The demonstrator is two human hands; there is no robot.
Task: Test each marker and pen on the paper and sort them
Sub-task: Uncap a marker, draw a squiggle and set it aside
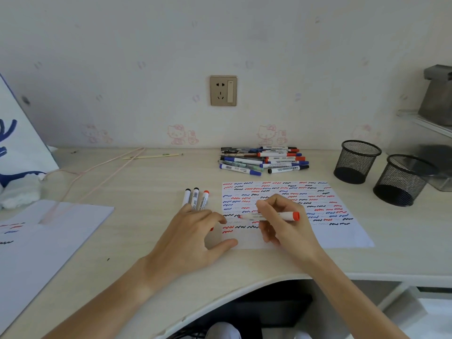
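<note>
My right hand [281, 221] grips a red marker [276, 216], uncapped, its tip pointing left onto the test paper [347, 236], which is covered with red, blue and black squiggles. My left hand [195, 236] rests on the desk at the paper's left edge, fingers spread, with a bit of red, perhaps the cap, showing beneath the fingers. Three sorted markers [195, 198], two black-capped and one red-capped, lie side by side just beyond my left hand. A pile of untested markers and pens [264, 160] lies at the back of the desk.
Two black mesh pen cups [357, 161] [403, 179] stand at the right. A second sheet with a few squiggles [49, 231] lies at the left, near a white and blue bag [19, 143]. A pink cord [102, 167] crosses the desk. The desk's curved front edge [244, 287] is near me.
</note>
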